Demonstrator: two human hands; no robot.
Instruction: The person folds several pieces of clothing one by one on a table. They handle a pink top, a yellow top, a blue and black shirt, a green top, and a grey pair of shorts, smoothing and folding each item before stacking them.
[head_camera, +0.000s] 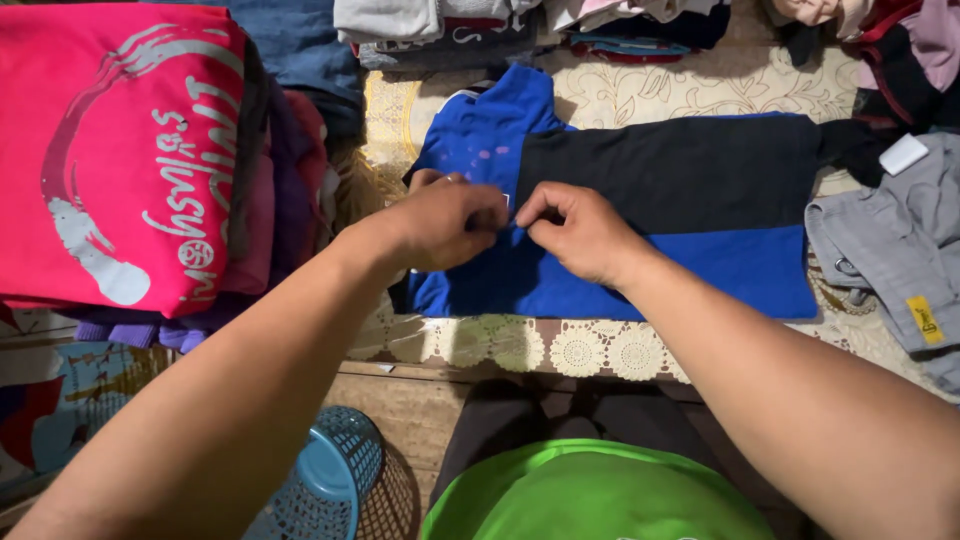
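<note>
A blue and black shirt (690, 215) lies flat on a cream lace-edged cloth (560, 350) in front of me. My left hand (450, 222) and my right hand (575, 232) meet over the shirt's blue part near its left end. Both hands pinch the fabric with closed fingers, knuckles nearly touching. The fingertips and the exact spot that they grip are hidden under the hands.
A folded pink shirt with white print (120, 150) tops a pile at left. Grey trousers (890, 250) lie at right, a small white block (903, 155) beside them. More folded clothes (450, 25) line the back. A blue plastic basket (325, 480) sits on the floor below.
</note>
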